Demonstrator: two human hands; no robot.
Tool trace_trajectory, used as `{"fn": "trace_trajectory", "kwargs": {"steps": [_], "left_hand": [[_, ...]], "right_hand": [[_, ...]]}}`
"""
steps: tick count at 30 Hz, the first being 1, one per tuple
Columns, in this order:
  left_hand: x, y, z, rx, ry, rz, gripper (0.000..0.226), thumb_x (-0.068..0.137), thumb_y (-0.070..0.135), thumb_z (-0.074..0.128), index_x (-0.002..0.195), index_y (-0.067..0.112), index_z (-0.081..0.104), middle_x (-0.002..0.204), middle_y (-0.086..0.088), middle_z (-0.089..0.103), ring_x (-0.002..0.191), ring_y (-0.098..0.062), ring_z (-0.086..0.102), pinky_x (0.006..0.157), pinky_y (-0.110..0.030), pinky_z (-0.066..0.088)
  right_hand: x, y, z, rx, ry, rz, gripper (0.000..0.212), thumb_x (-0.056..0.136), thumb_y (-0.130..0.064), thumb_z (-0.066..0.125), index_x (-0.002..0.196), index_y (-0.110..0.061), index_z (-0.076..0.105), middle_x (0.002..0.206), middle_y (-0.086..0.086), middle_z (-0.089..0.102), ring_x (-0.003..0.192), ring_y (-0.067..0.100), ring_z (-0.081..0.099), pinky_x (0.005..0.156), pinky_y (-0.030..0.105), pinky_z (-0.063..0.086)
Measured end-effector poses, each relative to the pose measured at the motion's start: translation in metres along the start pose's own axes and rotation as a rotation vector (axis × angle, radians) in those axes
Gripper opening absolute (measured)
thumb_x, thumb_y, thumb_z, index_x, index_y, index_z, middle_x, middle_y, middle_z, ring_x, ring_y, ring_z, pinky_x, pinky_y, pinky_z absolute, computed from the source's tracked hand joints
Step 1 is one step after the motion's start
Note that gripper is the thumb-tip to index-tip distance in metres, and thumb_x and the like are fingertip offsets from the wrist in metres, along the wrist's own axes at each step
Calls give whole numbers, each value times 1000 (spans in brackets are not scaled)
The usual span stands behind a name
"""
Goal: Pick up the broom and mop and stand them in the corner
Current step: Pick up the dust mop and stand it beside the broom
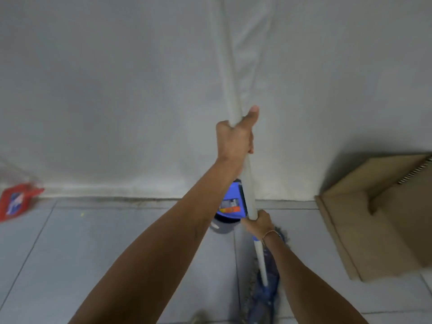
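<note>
Both my hands grip the mop's long white pole point(230, 73), which runs nearly upright in front of the white wall. My left hand point(235, 136) is wrapped around the pole high up, thumb pointing along it. My right hand point(259, 222) holds the pole lower down, near floor level, with a thin bracelet on the wrist. The blue mop head point(264, 293) rests on the grey tiled floor at the bottom of the view. A blue and grey container point(230, 206) sits by the wall behind the pole. I see no broom.
A brown cardboard box point(383, 218) stands on the floor against the wall at the right. A red packet point(16, 202) lies by the wall at the far left. The grey floor tiles point(117, 242) meet the wall along a dark seam.
</note>
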State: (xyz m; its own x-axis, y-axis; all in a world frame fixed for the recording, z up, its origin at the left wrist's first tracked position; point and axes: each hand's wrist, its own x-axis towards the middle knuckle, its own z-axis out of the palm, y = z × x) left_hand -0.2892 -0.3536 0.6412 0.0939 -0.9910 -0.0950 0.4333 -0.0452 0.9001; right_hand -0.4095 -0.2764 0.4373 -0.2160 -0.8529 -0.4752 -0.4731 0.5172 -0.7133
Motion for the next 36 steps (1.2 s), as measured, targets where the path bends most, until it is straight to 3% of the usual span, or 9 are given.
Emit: {"fn": "trace_trajectory", "kwargs": {"steps": [2,3,5,8,14,18,23,30,36], "left_hand": [[-12,17,60,54,-159,9,55,81,29,73,36,24,41,30,8,33,26,-10,27,36,-19,29],[-18,21,85,82,-255,-2,57,81,29,72,34,25,40,31,8,32,27,-10,27,37,-19,29],[-32,29,133,148,-447,-29,60,81,31,72,33,25,37,33,8,30,30,-11,26,40,-21,30],[-50,33,190,200,-727,-57,56,80,35,73,38,22,38,35,4,34,32,-13,31,44,-23,36],[-99,23,290,225,-1051,-14,47,81,38,72,43,21,50,42,3,48,37,-14,44,51,-28,47],[-126,-1,343,212,-909,94,44,77,50,71,53,18,52,43,6,50,39,-11,49,52,-29,49],[-150,-40,423,217,-847,78,52,79,49,68,48,22,37,37,11,37,32,-8,34,42,-24,32],[-156,-74,546,232,-843,33,41,80,34,72,52,17,46,37,10,42,33,-9,38,42,-24,35],[-144,-100,630,192,-782,68,37,82,32,70,56,17,48,42,7,44,35,-8,40,42,-23,40]], "right_hand": [[-14,-9,-43,90,80,14,12,74,-7,69,73,4,65,68,13,59,63,24,56,60,30,44],[-22,-10,-61,122,121,20,12,75,-6,68,66,1,63,65,12,59,60,24,55,59,30,44],[-34,-10,-94,181,211,34,27,76,-5,66,52,-7,55,54,8,55,49,17,51,49,24,43],[-51,-3,-134,294,340,72,30,78,-7,65,51,-11,54,53,5,57,47,14,51,38,16,42],[-67,24,-201,534,658,136,32,82,-24,67,58,-13,50,67,13,59,60,24,57,59,33,51],[-62,43,-244,606,795,151,40,81,-32,68,53,-14,47,49,1,48,44,13,45,41,21,38],[-50,83,-313,631,841,183,40,80,-32,69,51,-20,43,47,-5,42,40,8,39,32,15,31],[-24,135,-445,577,716,208,29,82,-29,65,64,-20,44,60,0,47,50,11,45,44,22,37],[3,162,-534,508,675,147,20,81,-25,67,79,-6,62,78,8,60,62,15,55,53,22,45]]}}
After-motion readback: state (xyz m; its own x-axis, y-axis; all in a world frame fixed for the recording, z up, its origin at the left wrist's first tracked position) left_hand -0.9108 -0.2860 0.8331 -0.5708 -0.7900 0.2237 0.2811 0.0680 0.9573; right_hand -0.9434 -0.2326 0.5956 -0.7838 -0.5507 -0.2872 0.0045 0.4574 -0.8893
